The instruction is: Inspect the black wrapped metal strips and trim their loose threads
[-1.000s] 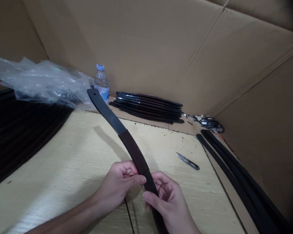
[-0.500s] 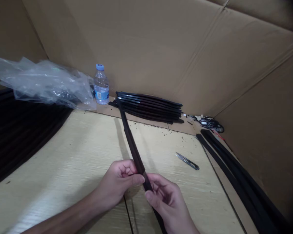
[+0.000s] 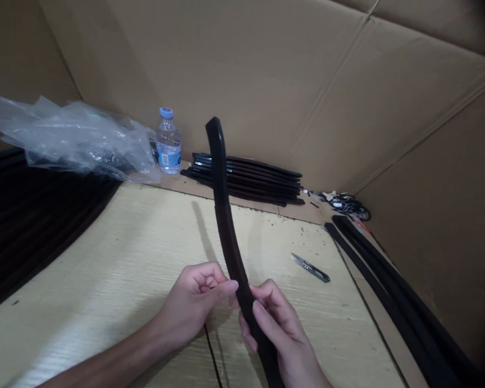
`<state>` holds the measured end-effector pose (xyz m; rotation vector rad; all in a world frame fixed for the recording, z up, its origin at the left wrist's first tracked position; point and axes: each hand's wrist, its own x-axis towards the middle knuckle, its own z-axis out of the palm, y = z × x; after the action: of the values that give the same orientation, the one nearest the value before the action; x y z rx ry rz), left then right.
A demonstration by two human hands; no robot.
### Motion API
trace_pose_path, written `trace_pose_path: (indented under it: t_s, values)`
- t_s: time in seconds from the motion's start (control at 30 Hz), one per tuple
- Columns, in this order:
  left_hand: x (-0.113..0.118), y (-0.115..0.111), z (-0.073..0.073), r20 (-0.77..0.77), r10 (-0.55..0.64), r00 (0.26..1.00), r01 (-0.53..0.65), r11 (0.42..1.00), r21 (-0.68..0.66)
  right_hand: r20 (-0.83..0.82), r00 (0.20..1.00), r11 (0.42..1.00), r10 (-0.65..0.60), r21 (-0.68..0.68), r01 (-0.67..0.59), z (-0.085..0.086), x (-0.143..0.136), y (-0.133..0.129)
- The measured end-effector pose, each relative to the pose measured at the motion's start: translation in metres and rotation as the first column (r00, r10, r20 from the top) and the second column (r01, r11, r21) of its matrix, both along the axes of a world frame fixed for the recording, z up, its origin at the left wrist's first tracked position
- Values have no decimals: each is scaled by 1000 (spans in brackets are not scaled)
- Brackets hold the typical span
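Observation:
A long black strip (image 3: 231, 237), with a slightly browner, rough-edged middle stretch and a smooth, bent far end, rises slantwise over the pale table. My right hand (image 3: 281, 328) is closed round its lower part, thumb on the near face. At the strip's left edge, just above that grip, my left hand (image 3: 204, 291) is pinched, thumb tip against the strip. What lies under the left fingertips is hidden. The strip's near end runs out of view at the bottom. To the right, thread snips (image 3: 310, 268) lie on the table.
Several similar strips (image 3: 262, 180) are stacked along the back cardboard wall (image 3: 234, 70), beside a water bottle (image 3: 168, 143). Clear plastic bags (image 3: 84, 140) cover part of a dark pile (image 3: 36, 215) at left. Longer black strips (image 3: 388, 291) lie along the right edge, near scraps (image 3: 347, 205).
The strip has turned from its narrow edge to its broad face, and its far end has swung up. My right fingers have shifted on it; the left hand has stayed nearly in place.

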<state>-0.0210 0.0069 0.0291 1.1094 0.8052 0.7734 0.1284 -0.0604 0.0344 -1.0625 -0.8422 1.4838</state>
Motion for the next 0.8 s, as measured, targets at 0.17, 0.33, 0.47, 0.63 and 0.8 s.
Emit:
trace_pose_path:
  t_s: [0.17,0.33,0.47,0.63,0.8]
  values:
    - [3,-1,1,103,-24,994,32,997,-73,8,1000,998,18,59,-19,-4,-1,2]
    - [2,-2,2,42,8,999,-6,998,-55,40,997,996,64,63,-66,-3,-2,3]
    - [0,-4,1,-21,-15,1000,15,1000,-6,20,997,997,79,-21,-79,-5,-5,2]
    - [1,-3,-1,-44,-29,999,30,999,27,26,1000,1000,-4,12,4,-7,-3,-1]
    - [1,-1,-1,19,-7,1000,7,1000,-22,69,997,1000,19,-10,-18,-9,1,-1]
